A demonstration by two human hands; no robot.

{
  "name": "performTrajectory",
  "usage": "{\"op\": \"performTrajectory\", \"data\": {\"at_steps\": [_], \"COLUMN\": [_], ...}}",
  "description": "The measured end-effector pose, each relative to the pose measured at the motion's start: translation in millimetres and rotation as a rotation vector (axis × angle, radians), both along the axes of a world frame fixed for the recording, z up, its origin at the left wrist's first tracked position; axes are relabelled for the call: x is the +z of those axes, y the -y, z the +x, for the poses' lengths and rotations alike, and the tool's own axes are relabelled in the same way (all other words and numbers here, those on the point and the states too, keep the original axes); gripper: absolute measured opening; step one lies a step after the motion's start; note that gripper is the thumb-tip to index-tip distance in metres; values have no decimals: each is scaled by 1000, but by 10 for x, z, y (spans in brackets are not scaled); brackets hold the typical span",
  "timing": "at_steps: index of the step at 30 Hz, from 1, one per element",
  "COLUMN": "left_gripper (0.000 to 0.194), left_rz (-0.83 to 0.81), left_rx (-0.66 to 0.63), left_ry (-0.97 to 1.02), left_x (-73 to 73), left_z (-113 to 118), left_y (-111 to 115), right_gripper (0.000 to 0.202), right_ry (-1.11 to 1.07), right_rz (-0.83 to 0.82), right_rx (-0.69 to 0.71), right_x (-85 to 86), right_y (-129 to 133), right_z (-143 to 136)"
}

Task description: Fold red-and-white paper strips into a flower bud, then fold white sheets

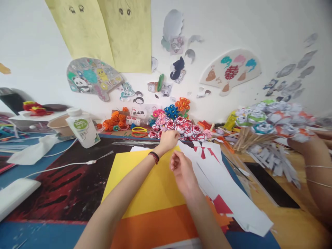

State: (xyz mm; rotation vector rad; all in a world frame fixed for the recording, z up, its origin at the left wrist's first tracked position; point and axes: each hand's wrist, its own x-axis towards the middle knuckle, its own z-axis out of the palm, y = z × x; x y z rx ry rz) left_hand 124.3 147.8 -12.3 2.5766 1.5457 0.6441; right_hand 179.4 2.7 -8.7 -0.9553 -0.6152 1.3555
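Note:
My left hand (169, 140), with a dark band and a red band at the wrist, reaches to the red-and-white paper flowers (187, 128) by the wall. Its fingers are pinched together at the edge of the bunch; what they hold, if anything, is hidden. Closer to me, my right hand (183, 171) hovers with loosely curled fingers and nothing visible in them. Below both hands lies a yellow paper sheet (135, 180), overlapping an orange sheet (158, 226). White paper sheets (220, 183) with red scraps (222, 204) on them lie to the right.
A white bottle (82, 128), a paper bowl (61, 125) and a white power bank (18, 197) with a cable are at left. Orange flowers (114, 121) line the wall. At right, another person's hand (306, 143) is at a bunch of white paper flowers (275, 117).

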Motion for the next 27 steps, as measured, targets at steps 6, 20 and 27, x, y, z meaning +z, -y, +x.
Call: {"op": "performTrajectory", "data": {"at_steps": [6, 20, 27], "left_gripper": [21, 26, 28], "left_rz": [-12, 9, -69], "left_rx": [-174, -95, 189], "left_ry": [-107, -199, -172], "left_x": [-51, 155, 45], "left_z": [112, -1116, -1878], "left_y": [342, 1121, 1216], "right_gripper": [23, 30, 41], "right_ry": [-71, 354, 785], "right_rz": [8, -41, -66], "right_rx": [-178, -634, -380], "right_x": [34, -182, -355], "right_y": [0, -169, -160], "right_z": [138, 577, 483]}}
